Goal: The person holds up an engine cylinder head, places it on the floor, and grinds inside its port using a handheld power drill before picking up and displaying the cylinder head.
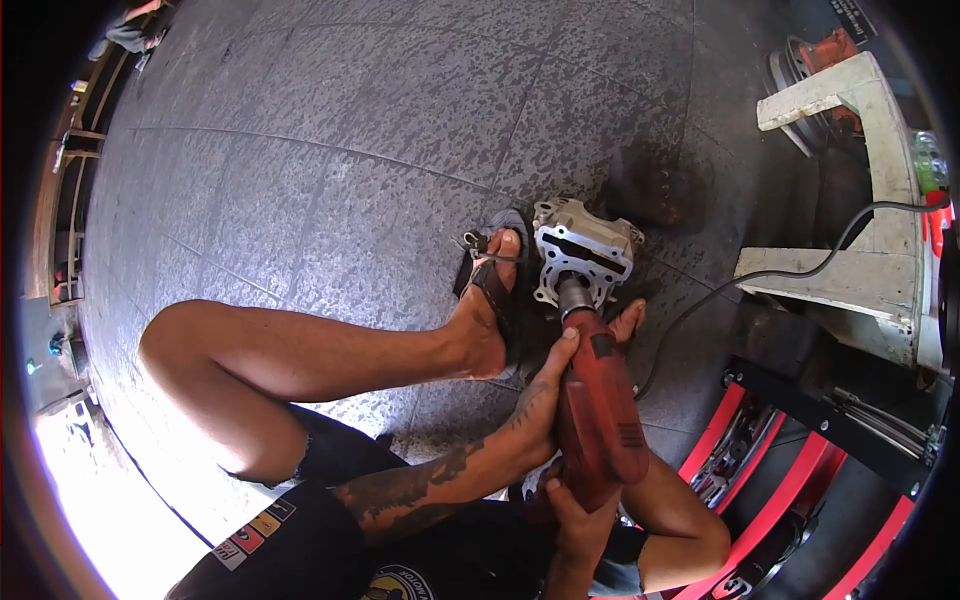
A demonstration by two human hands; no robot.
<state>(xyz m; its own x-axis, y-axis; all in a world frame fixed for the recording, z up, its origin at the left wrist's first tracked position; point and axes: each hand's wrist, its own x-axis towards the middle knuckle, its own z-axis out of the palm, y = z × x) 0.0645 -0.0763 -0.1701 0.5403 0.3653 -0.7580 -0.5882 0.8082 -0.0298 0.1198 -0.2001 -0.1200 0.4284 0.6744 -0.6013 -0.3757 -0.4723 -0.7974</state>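
Observation:
A red corded power drill [600, 415] points away from me, with its metal chuck [574, 296] against the near face of a silver engine cylinder head [590, 222]. The cylinder head rests on the floor between my sandaled left foot [492, 285] and my right foot [629, 318]. My left hand [548, 392] is closed on the drill's front body, its thumb along the side. Farther back, my right hand [580, 520] wraps round the drill's rear grip; its fingers are partly hidden. Whatever bit is in the chuck is hidden.
A dark cord [800, 274] trails from the drill to the right, over a worn white wooden stand [835, 285]. Red and black metal racks [800, 470] with tools stand close at my right. Dark stains mark the tiled floor [330, 120]. Wooden shelving [62, 190] lines the far left.

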